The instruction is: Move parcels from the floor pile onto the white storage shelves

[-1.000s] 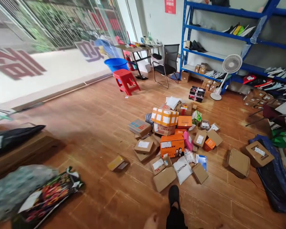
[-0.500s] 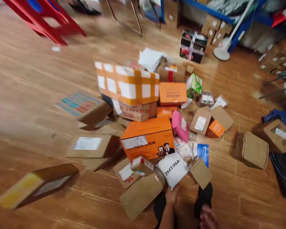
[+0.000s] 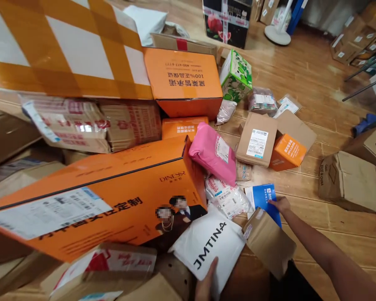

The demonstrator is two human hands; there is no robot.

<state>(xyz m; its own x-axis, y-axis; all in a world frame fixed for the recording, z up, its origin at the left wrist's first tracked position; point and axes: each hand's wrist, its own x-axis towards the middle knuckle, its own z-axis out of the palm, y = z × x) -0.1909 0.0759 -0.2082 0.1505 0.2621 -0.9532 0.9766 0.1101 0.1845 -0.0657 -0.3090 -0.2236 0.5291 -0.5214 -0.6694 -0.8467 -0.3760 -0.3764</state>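
Note:
My left hand is at the bottom, thumb on top of a white mailing bag printed JMTINA; its other fingers are hidden under the bag. Further right, my right hand pinches the edge of a flat blue envelope. A small brown box lies between my two hands, overlapping the envelope's lower end. Behind the white bag sit a clear-wrapped parcel and a pink parcel. To the left stands a large orange box with a shipping label.
An orange-and-white taped box rests on a brown carton at the upper left. Beyond the pink parcel are another orange box, a green box and a labelled brown parcel. Brown boxes stand at the right on the wooden floor.
The view has moved closer to the pile. My right hand has gone from low beside my foot up to the blue envelope and taken its edge. My left hand stays at the white mailing bag.

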